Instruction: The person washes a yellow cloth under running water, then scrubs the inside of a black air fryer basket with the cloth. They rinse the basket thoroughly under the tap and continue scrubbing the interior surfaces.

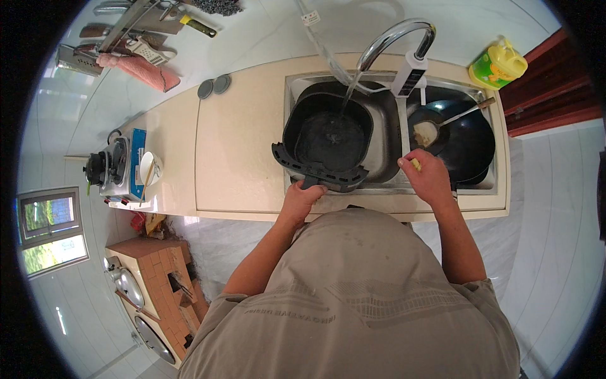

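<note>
My left hand (301, 201) grips the handle of a black air fryer basket (329, 135), which rests over the left bowl of a steel double sink (386, 128). From the chrome faucet (396, 40), water runs down into the basket. Between the fingers of my right hand (424, 176) is a small yellowish piece, perhaps a sponge (415, 164), largely hidden by the fingers. That hand hovers by the divider, near a black wok (466, 147) in the right bowl. A ladle (461, 115) with a wooden-tipped handle lies in the wok, next to something pale.
A yellow-green detergent jug (498, 65) stands at the back right corner. Two round grey discs (214, 86) lie at the counter's back edge. Leftward are a gas stove (120, 163) and a white bowl with chopsticks (150, 168). Knives and a pink cloth (137, 71) hang on the wall.
</note>
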`<state>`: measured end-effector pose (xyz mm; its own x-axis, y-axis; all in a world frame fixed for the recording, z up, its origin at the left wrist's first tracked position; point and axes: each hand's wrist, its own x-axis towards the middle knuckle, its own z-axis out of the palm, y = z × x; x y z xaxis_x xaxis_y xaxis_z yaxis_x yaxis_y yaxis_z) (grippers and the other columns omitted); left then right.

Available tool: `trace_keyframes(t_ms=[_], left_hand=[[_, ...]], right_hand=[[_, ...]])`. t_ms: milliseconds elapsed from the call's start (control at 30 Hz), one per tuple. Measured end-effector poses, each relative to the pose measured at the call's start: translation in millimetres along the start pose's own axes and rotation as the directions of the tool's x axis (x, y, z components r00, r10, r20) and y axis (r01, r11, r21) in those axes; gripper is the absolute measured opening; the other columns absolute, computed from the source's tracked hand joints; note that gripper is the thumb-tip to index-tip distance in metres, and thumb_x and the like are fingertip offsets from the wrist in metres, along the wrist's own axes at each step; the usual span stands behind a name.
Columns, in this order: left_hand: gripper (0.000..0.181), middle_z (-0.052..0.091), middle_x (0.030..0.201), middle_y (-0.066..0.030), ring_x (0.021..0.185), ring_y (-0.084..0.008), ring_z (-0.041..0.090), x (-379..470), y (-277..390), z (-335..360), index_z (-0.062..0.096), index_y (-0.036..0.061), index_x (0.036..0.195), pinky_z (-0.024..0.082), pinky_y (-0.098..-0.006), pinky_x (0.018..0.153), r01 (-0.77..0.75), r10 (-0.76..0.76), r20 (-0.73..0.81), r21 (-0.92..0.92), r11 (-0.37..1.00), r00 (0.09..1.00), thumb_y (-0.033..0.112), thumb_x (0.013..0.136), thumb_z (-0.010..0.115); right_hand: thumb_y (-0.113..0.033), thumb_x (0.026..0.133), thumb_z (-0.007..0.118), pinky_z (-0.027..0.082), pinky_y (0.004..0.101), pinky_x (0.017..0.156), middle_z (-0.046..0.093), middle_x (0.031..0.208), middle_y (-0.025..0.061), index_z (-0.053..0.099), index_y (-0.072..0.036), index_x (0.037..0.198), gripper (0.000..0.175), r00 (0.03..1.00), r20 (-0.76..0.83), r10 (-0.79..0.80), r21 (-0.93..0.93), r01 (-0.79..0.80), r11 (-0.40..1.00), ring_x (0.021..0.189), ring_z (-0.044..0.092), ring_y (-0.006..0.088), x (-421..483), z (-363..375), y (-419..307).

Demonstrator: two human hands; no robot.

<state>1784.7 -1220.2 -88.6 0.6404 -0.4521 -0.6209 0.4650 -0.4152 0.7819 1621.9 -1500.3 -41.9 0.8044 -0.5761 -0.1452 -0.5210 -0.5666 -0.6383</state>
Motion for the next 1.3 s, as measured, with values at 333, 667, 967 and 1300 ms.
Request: trace_keyframes(t_ms=[333,667,967,1300], left_hand=[[0.028,0.059,0.079,0.0020,0.073,-0.0103,0.050,2.2,-1.6,-0.6,0.068,0.0021,0.090,0.041,-0.0274,0.067,0.011,-0.011,0.007,-0.009,1.000,1.000,0.025,0.077,0.077],[0.026,0.057,0.078,0.0023,0.071,-0.0101,0.048,3.1,-2.0,0.5,0.067,0.0041,0.087,0.039,-0.0271,0.065,0.002,-0.002,0.010,-0.026,1.000,1.000,0.026,0.077,0.077],[0.028,0.059,0.080,0.0007,0.074,-0.0111,0.050,3.8,-2.2,-0.1,0.067,0.0025,0.089,0.041,-0.0278,0.068,0.001,-0.001,0.020,-0.028,1.000,1.000,0.026,0.076,0.077],[0.033,0.062,0.085,-0.0011,0.078,-0.0128,0.052,3.1,-1.2,-0.3,0.069,-0.0005,0.095,0.043,-0.0288,0.072,0.027,-0.027,0.010,-0.010,1.000,1.000,0.025,0.075,0.077]], right_hand=[[-0.039,0.094,0.068,0.054,0.0428,0.074,0.073,0.095,0.0163,0.072,-0.005,0.099,0.035,1.000,-0.002,-0.018,-0.002,0.018,1.000,0.082,0.071,0.0324,1.5,1.6,1.6],[-0.039,0.094,0.068,0.054,0.0432,0.075,0.073,0.095,0.0166,0.072,-0.005,0.098,0.035,1.000,0.003,-0.001,-0.002,0.001,1.000,0.084,0.071,0.0327,1.7,-0.5,-1.6],[-0.039,0.095,0.067,0.054,0.0433,0.074,0.072,0.095,0.0168,0.072,-0.004,0.099,0.036,1.000,-0.004,-0.028,-0.006,0.028,1.000,0.083,0.070,0.0332,1.9,0.5,1.1],[-0.038,0.095,0.068,0.054,0.0433,0.075,0.073,0.094,0.0166,0.072,-0.004,0.098,0.034,1.000,0.003,-0.025,-0.006,0.025,1.000,0.083,0.071,0.0331,1.3,2.3,0.8]])
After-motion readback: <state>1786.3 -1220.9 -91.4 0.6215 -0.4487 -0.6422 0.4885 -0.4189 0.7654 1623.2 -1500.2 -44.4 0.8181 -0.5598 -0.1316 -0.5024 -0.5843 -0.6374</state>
